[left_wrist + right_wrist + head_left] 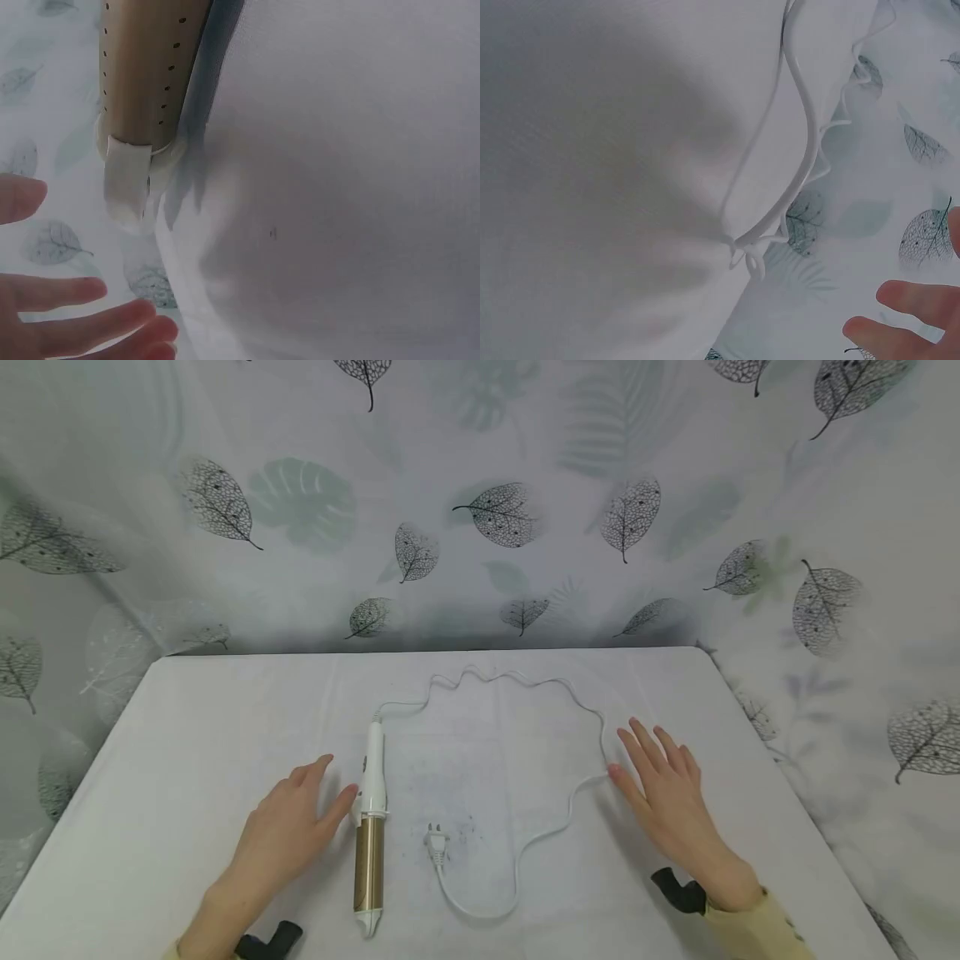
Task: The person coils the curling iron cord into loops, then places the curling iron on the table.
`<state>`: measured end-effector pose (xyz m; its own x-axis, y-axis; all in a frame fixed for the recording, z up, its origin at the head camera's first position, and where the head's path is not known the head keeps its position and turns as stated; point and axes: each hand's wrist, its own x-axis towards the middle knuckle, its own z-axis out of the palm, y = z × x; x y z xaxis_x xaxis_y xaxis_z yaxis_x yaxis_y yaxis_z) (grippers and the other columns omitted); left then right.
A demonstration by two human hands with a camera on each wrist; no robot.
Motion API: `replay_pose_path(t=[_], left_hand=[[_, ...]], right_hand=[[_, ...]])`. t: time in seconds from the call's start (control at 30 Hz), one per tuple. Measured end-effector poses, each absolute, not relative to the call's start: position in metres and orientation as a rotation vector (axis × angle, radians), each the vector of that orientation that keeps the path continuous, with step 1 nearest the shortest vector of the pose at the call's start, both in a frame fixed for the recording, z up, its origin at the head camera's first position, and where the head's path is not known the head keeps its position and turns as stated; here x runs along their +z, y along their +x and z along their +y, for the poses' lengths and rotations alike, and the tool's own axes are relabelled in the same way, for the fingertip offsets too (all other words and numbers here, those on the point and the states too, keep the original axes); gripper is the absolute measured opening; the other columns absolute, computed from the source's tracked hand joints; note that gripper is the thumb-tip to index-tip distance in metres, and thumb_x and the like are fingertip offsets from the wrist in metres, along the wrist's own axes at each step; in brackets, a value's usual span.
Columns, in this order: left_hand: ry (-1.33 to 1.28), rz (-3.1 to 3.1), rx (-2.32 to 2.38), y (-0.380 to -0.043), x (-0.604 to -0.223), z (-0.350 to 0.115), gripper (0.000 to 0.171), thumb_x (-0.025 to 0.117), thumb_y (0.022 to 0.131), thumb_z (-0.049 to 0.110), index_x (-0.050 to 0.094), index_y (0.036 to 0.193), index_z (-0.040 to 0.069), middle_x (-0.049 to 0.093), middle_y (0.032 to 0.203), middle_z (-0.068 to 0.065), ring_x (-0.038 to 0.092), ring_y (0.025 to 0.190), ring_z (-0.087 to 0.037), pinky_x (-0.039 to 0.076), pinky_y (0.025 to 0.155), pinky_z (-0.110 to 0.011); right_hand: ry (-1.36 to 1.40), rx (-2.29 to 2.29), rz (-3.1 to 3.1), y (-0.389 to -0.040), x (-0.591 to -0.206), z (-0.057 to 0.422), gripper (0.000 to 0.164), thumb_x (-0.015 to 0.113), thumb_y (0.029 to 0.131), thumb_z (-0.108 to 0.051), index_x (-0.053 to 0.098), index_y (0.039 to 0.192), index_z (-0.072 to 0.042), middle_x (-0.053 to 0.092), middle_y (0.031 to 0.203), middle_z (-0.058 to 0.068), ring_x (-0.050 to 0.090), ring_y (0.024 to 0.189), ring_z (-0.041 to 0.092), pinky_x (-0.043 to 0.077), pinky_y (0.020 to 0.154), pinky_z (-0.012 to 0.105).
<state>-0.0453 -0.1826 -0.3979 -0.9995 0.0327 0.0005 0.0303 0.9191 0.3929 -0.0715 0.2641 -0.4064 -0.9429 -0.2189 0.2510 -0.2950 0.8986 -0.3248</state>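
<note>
Head view: curling iron (374, 781) lies on the white-covered table (225, 710), handle toward the far edge, gold barrel (369, 864) toward the person. Left hand (283, 827) just left of the iron, fingers extended, gripping nothing; thumb tip beside the handle, contact cannot be told. White cord (515, 885) leaves the iron's handle end, runs in a wavy arc to its right and doubles back to a 2-prong plug (436, 839), near the iron's barrel on the right. Right hand (667, 802) well right of the iron, fingers spread, nothing held; thumb tip at the cord, contact unclear.

Left wrist view: iron's barrel shows 2 rows of small holes and a white tip; fingers extended, apart from it.

Right wrist view: iron's cord curves and loops; fingertips apart from it.
</note>
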Motion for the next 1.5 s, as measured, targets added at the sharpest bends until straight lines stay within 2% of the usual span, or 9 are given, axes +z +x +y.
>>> replay_pose_path(t=[0.23,0.3,0.4,0.5,0.6,0.67,0.87,1.17,1.5], left_hand=[[0.083,3.048,0.601,-0.047,-0.401,-0.173,0.072,0.045,0.093,0.056,0.044,0.133,-0.003,0.053,0.122,-0.029,0.056,0.101,-0.046,0.047,0.071,-0.057],[0.067,3.007,0.571,-0.047,-0.403,-0.171,0.072,0.048,0.091,0.056,0.045,0.132,-0.004,0.055,0.117,-0.029,0.059,0.093,-0.042,0.048,0.068,-0.054],[0.033,2.931,0.529,-0.047,-0.407,-0.169,0.075,0.054,0.087,0.056,0.046,0.128,-0.005,0.060,0.106,-0.026,0.061,0.078,-0.032,0.049,0.060,-0.045],[0.021,2.847,0.534,-0.046,-0.411,-0.164,0.076,0.059,0.083,0.059,0.049,0.121,-0.006,0.063,0.085,-0.015,0.055,0.064,-0.020,0.044,0.052,-0.035],[0.015,2.794,0.576,-0.044,-0.414,-0.159,0.069,0.062,0.079,0.061,0.048,0.106,-0.001,0.055,0.066,-0.006,0.048,0.054,-0.015,0.036,0.046,-0.031],[0.013,2.769,0.601,-0.042,-0.416,-0.157,0.069,0.063,0.077,0.062,0.043,0.103,0.001,0.048,0.058,-0.003,0.043,0.048,-0.014,0.031,0.044,-0.029],[0.025,2.739,0.626,-0.041,-0.421,-0.154,0.089,0.067,0.073,0.064,0.033,0.119,-0.004,0.048,0.058,-0.003,0.044,0.048,-0.015,0.030,0.043,-0.029],[0.023,2.698,0.731,-0.040,-0.421,-0.151,0.081,0.068,0.081,0.045,0.024,0.128,-0.003,0.050,0.058,-0.003,0.044,0.048,-0.014,0.032,0.044,-0.029],[0.069,2.724,0.799,-0.043,-0.417,-0.149,0.078,0.067,0.083,0.027,0.019,0.137,-0.002,0.052,0.059,-0.004,0.049,0.046,-0.012,0.039,0.043,-0.027]], right_hand=[[0.416,0.555,-2.853,-0.072,-0.409,0.255,0.055,0.050,0.096,-0.038,0.039,0.142,-0.009,0.031,0.150,0.012,0.020,0.137,0.039,0.008,0.103,0.062],[0.429,0.560,-2.859,-0.072,-0.411,0.251,0.055,0.050,0.096,-0.038,0.039,0.142,-0.009,0.031,0.150,0.012,0.020,0.137,0.039,0.008,0.104,0.061],[0.456,0.557,-2.870,-0.071,-0.414,0.243,0.055,0.051,0.096,-0.039,0.040,0.141,-0.009,0.032,0.149,0.012,0.020,0.137,0.039,0.007,0.105,0.060],[0.489,0.544,-2.875,-0.069,-0.418,0.235,0.054,0.051,0.096,-0.039,0.042,0.140,-0.009,0.033,0.149,0.012,0.021,0.137,0.038,0.009,0.105,0.060],[0.522,0.536,-2.873,-0.067,-0.421,0.227,0.053,0.052,0.095,-0.039,0.044,0.138,-0.009,0.033,0.149,0.012,0.022,0.137,0.038,0.012,0.104,0.061],[0.541,0.535,-2.870,-0.066,-0.422,0.222,0.053,0.052,0.095,-0.039,0.045,0.138,-0.009,0.033,0.149,0.011,0.023,0.137,0.038,0.012,0.103,0.061],[0.572,0.537,-2.890,-0.064,-0.421,0.213,0.054,0.051,0.095,-0.042,0.044,0.139,-0.011,0.031,0.150,0.010,0.022,0.138,0.037,0.013,0.104,0.061],[0.610,0.563,-2.863,-0.063,-0.420,0.205,0.054,0.052,0.095,-0.040,0.043,0.140,-0.011,0.030,0.150,0.010,0.023,0.138,0.037,0.013,0.104,0.061],[0.652,0.578,-2.838,-0.063,-0.420,0.200,0.054,0.052,0.095,-0.039,0.042,0.139,-0.010,0.031,0.150,0.010,0.025,0.136,0.037,0.014,0.103,0.062]])
